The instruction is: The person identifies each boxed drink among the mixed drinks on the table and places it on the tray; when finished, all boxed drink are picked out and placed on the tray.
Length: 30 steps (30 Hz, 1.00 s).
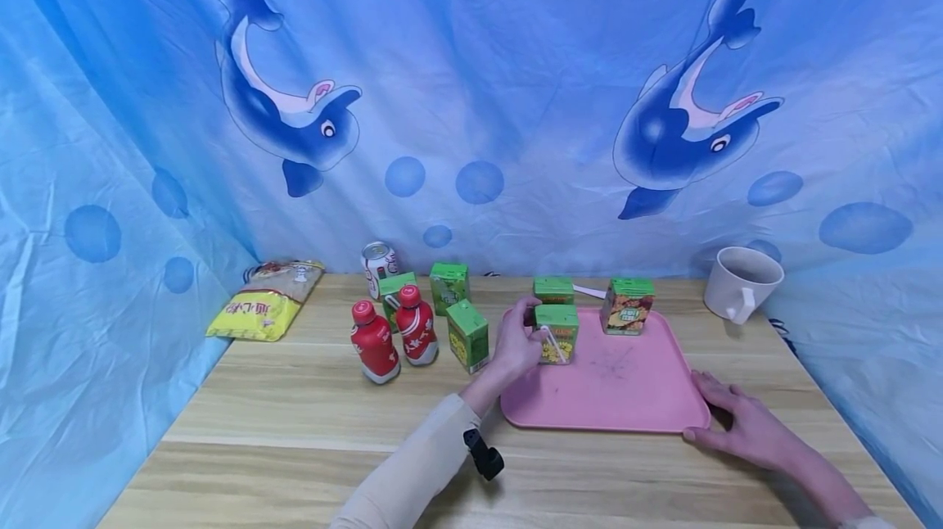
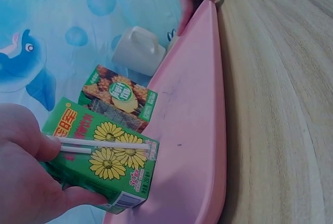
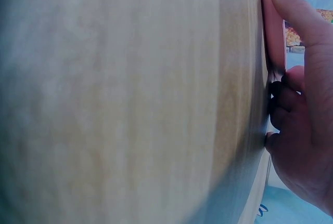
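Note:
My left hand (image 1: 518, 346) grips a green drink carton (image 1: 557, 334) by its left side. Yellow flowers and a white straw (image 2: 104, 143) mark the carton's front. It is upright at the left part of a pink tray (image 1: 611, 398); whether its base touches the tray, I cannot tell. Behind it is another green carton (image 1: 552, 290), partly hidden. A carton with brown fruit pictures (image 1: 628, 308) stands at the tray's back right. My right hand (image 1: 747, 424) holds the tray's front right corner, thumb (image 3: 296, 13) against the rim and fingers along the side.
Left of the tray stand several green cartons (image 1: 468, 336), two red bottles (image 1: 376, 346) and a can (image 1: 379, 267). A yellow snack bag (image 1: 258, 308) lies at the far left. At the back right is a white mug (image 1: 740, 283). Blue curtains (image 1: 471, 103) enclose the table.

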Available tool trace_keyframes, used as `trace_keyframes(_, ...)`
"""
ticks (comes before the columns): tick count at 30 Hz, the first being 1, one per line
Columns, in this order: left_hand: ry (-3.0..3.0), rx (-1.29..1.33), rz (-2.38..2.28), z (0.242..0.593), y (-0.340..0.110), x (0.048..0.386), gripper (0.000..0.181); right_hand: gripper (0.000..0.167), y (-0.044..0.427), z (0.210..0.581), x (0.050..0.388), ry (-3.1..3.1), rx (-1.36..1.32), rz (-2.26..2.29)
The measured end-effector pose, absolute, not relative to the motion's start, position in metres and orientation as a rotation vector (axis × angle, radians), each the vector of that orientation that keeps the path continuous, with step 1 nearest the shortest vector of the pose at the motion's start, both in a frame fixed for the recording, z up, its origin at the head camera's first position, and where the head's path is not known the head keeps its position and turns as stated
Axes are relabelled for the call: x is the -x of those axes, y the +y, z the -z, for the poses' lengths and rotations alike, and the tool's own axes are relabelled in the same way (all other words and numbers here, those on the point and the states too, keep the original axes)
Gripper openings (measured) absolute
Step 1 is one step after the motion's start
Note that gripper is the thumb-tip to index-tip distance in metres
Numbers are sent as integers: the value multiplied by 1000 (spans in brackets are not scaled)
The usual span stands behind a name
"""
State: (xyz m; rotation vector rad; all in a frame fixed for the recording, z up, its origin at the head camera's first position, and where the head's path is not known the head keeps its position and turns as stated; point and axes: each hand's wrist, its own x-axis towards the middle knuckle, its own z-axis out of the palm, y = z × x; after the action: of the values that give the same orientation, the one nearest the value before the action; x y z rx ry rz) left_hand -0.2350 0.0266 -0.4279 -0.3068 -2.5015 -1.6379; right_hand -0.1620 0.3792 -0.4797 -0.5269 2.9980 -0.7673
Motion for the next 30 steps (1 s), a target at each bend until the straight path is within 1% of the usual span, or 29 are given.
trace_keyframes(25,-2483,294,1686,424,26,232,51,93,379,476,162,2990,533,776)
trace_keyframes(30,-2484,289,1614,422,27,227,53,93,380,477,162,2975,527,774)
